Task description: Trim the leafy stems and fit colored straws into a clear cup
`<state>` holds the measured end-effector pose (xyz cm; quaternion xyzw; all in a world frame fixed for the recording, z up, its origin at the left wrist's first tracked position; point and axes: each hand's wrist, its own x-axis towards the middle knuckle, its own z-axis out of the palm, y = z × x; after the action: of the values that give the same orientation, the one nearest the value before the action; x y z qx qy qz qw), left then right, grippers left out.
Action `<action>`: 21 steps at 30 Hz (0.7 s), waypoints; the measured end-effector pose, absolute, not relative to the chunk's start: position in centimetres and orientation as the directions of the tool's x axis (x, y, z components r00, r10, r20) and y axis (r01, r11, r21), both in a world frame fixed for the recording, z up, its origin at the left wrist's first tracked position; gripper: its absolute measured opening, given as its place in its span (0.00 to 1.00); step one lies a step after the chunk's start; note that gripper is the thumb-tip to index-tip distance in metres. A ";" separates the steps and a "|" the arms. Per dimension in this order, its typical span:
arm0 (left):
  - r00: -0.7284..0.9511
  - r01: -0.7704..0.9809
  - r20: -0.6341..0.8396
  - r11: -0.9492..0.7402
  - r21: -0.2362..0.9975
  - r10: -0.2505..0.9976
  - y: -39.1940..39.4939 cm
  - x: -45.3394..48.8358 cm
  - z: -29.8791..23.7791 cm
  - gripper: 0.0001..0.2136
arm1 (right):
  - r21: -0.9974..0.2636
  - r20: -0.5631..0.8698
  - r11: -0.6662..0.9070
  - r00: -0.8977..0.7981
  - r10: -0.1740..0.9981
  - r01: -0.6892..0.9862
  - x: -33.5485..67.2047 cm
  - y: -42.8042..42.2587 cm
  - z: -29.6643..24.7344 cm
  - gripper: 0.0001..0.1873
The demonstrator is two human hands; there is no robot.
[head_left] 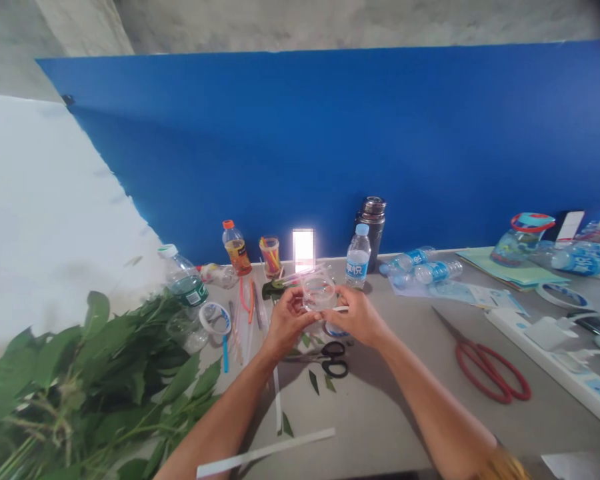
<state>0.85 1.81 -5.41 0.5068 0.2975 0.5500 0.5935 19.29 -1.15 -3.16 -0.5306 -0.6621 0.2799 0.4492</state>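
Both of my hands hold a clear plastic cup-like piece [319, 292], probably cut from a bottle, up above the grey table [380, 413]. My left hand [287, 322] grips its left side, and my right hand [357, 317] grips its right side. A thin white strip [341, 309] shows by my right fingers. Black-handled scissors [331, 360] lie on the table just below my hands, among loose green leaves. A roll of tape [336, 331] sits partly hidden under my hands.
A leafy green bundle [80, 393] fills the left foreground. Bottles, a steel flask [373, 223] and a cup of coloured straws [271, 257] line the blue board [300, 147]. Red-handled scissors [490, 370] and a white power strip [555, 363] lie to the right.
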 end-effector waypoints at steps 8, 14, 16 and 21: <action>0.242 -0.314 0.241 -0.159 0.936 0.940 2.2 -0.6 -4.8 0.20 | -0.898 0.221 0.271 -0.178 0.959 0.346 20.1 -1.5 -2.2 0.28; 0.332 -0.401 0.155 -0.010 0.916 0.930 2.5 -1.1 -5.0 0.21 | -0.843 0.251 0.313 -0.193 0.948 0.438 20.6 -1.5 -2.1 0.27; 0.356 -0.425 0.147 0.020 0.905 0.923 2.7 -1.1 -5.2 0.21 | -0.792 0.276 0.320 -0.162 0.947 0.520 20.5 -1.5 -2.2 0.24; 0.382 -0.442 0.122 0.066 0.894 0.916 2.8 -1.1 -5.6 0.22 | -0.710 0.338 0.327 -0.105 0.935 0.624 20.2 -1.5 -2.4 0.15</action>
<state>-1.08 2.84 -5.62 0.4707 0.2515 0.4955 0.6853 20.21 -1.53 -2.41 -0.5446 -0.7157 0.2002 0.3886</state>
